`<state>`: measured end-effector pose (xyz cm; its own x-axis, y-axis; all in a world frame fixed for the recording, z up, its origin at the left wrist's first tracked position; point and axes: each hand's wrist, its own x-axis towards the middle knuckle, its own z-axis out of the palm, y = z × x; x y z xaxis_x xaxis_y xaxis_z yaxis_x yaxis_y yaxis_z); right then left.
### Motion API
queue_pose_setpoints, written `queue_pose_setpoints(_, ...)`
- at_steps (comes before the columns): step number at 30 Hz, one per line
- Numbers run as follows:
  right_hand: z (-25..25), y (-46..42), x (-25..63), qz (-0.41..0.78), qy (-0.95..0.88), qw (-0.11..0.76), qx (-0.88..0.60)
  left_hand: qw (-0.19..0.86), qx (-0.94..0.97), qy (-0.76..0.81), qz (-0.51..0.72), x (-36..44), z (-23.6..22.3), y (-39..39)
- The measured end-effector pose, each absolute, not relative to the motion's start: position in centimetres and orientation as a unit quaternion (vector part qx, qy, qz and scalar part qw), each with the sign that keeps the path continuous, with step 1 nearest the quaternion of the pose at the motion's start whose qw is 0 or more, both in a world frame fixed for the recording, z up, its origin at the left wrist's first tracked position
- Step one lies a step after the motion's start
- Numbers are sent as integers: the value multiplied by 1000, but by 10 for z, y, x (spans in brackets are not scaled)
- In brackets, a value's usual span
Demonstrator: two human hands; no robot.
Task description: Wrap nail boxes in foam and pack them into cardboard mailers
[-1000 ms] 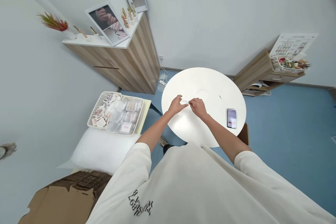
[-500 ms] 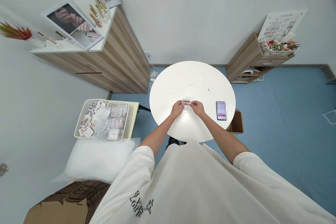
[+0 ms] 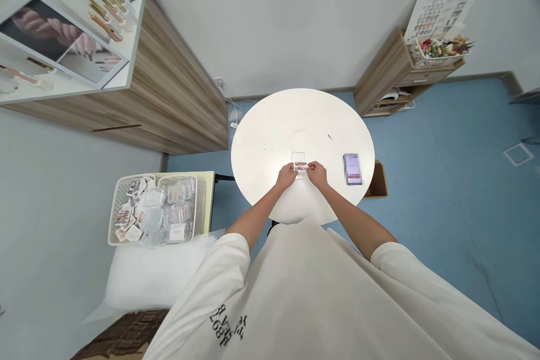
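Note:
Over the round white table, both hands pinch a small card of press-on nails, set in two rows of dark red and pale pieces. My left hand is closed on the card's left edge, and my right hand has its fingers closed at the right edge. A clear plastic box lies directly beneath; its edges show above and below the card. Whether the card touches the box I cannot tell.
A phone lies at the table's right. Left of the table, white baskets hold nail cards and clear boxes beside white wrapping. A wooden cabinet stands back left, a brown bin by the table's right edge.
My view has shifted slightly, so the cabinet and baskets sit further left. The card has come down closer over the clear box, more of which shows above it. Both hands keep their hold.

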<state>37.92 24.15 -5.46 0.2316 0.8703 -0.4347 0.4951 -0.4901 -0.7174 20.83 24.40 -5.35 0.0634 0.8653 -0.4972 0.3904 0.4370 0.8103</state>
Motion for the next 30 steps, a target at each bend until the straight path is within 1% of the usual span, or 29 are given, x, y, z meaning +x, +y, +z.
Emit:
queue_pose_setpoints(10,-83,233,376,442,-484,126,-744,558,469,659,183,209,-78,229)
queue_pose_setpoints(14,-90,230,374,461,-482,103,-738,555,493,648,169,207,-86,222)
queue_pose_setpoints(25,-93,231,372,452,-509,77,-728,463,624,627,51,210,-75,219)
queue_pose_setpoints(30,-89,231,371,453,-520,62,-722,422,667,614,11,212,-78,218)
